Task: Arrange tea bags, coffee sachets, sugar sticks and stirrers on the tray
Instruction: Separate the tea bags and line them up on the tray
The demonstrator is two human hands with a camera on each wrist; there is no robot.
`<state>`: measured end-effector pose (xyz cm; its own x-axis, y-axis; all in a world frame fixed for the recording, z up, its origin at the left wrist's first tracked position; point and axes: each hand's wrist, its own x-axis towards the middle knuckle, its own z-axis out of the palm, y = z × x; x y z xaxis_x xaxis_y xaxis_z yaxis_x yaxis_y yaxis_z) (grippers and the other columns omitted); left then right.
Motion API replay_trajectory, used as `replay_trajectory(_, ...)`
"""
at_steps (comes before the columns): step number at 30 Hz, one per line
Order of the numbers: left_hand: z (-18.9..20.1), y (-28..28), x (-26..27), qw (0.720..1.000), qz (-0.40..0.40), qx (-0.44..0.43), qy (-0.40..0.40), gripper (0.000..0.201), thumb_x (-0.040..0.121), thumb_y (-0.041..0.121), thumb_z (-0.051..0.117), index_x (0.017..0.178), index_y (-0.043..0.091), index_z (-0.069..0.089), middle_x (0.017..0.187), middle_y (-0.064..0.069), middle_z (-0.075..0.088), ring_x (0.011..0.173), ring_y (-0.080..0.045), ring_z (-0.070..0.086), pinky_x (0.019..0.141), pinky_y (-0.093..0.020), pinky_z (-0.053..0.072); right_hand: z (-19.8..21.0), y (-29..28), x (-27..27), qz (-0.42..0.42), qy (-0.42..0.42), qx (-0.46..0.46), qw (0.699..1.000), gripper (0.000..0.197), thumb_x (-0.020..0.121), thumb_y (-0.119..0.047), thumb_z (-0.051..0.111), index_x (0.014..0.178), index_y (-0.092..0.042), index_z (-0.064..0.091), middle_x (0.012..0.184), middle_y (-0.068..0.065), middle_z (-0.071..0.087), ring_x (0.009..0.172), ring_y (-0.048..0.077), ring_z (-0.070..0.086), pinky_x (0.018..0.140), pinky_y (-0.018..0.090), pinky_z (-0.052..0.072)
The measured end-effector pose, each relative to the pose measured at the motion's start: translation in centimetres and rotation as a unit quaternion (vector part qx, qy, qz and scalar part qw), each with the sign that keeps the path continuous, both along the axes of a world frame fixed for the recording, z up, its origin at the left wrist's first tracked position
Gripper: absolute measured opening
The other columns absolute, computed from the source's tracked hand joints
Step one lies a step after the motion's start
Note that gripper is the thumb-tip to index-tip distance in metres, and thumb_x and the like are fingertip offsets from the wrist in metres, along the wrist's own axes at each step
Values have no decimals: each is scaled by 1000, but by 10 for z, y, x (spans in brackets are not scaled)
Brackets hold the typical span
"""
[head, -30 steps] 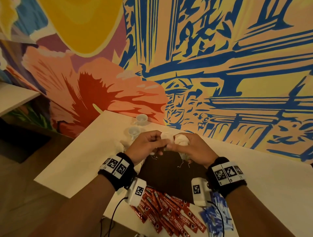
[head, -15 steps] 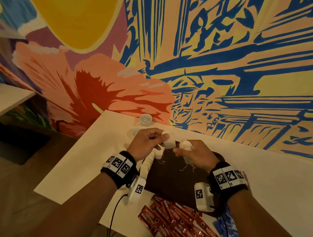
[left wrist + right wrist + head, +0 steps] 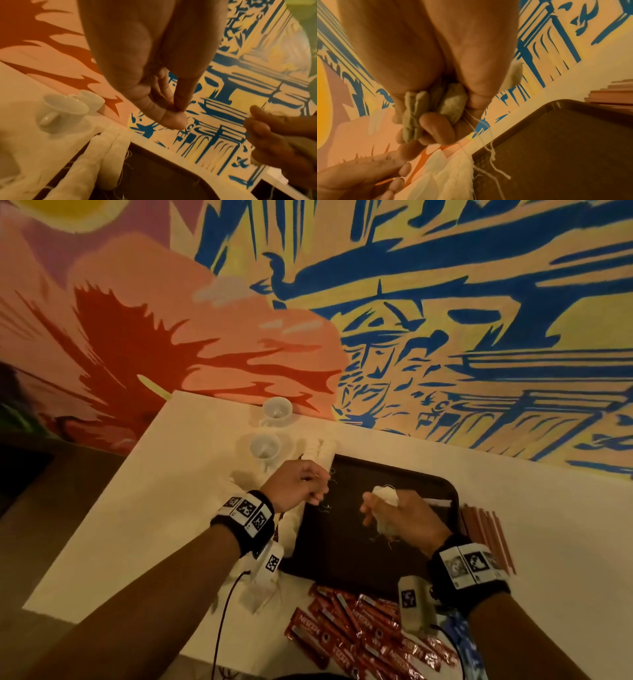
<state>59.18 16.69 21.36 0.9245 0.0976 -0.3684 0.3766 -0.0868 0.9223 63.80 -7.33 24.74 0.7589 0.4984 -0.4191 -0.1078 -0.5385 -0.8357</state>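
A dark tray (image 3: pixel 346 546) lies on the white table. A row of white tea bags (image 3: pixel 320 451) runs along its left edge, also seen in the left wrist view (image 3: pixel 106 155) and the right wrist view (image 3: pixel 460 169). My left hand (image 3: pixel 317 491) hovers over that row. Its thumb and forefinger tips (image 3: pixel 178 112) touch, and nothing shows between them. Over the tray's middle, my right hand (image 3: pixel 376 508) grips a bunch of tea bags (image 3: pixel 414 117) with loose strings hanging down.
Red coffee sachets (image 3: pixel 359 635) lie piled at the table's near edge, with blue sugar sticks (image 3: pixel 462 642) to their right. Brown stirrers (image 3: pixel 486 529) lie right of the tray. Two white cups (image 3: pixel 277 410) (image 3: pixel 265 448) stand at the back left by the painted wall.
The hands were together, passing a tea bag. They have since parted: the left went to the row at the tray's left edge without the bag, and the right drew back right with its bunch.
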Motion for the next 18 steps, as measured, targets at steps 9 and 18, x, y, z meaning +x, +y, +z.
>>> replay_trajectory(9,-20,-18,20,960,-252,119,-31,84,77,9,78,144,43,40,145,2,40,128,-15,45,99,-28,47,1,-4,14,162,6,-103,981,32,99,-44,59,88,-18,74,81,1,76,71,9,71,64,19,51)
replay_trajectory(18,-5,-23,18,889,-440,128,18,15,92,26,68,105,17,69,95,-5,70,85,-20,65,78,-34,51,18,20,18,217,12,-65,974,33,99,-43,58,89,-16,74,81,4,74,70,11,69,63,19,53)
